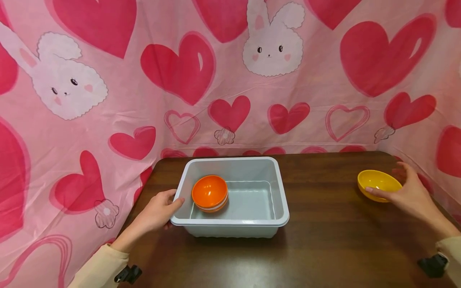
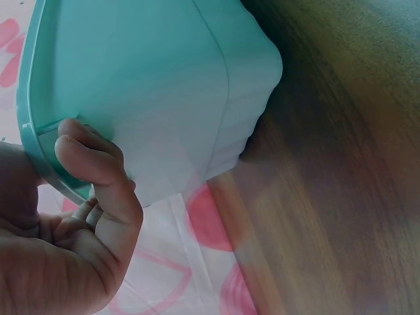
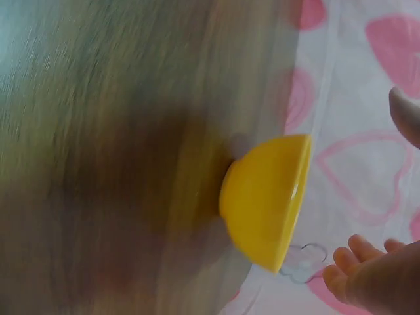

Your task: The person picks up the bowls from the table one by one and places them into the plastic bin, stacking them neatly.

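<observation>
A light grey plastic tub [image 1: 230,222] stands on the table, and my left hand [image 1: 158,210] grips its left rim, thumb on top. The left wrist view shows those fingers [image 2: 98,164] curled under the lip. Inside the tub, toward the left, is an orange bowl [image 1: 209,192] stacked with a white-edged one beneath it. Far to the right, a yellow bowl [image 1: 379,181] sits upright on the table. My right hand [image 1: 414,194] is spread beside it, thumb and fingers apart. In the right wrist view a gap shows between the fingers [image 3: 357,266] and the bowl.
The dark brown wooden table [image 1: 324,240] extends under everything. Pink cloth [image 1: 309,92] printed with hearts and rabbits hangs behind the table and along both sides. Small black devices [image 1: 128,274] are strapped at both wrists.
</observation>
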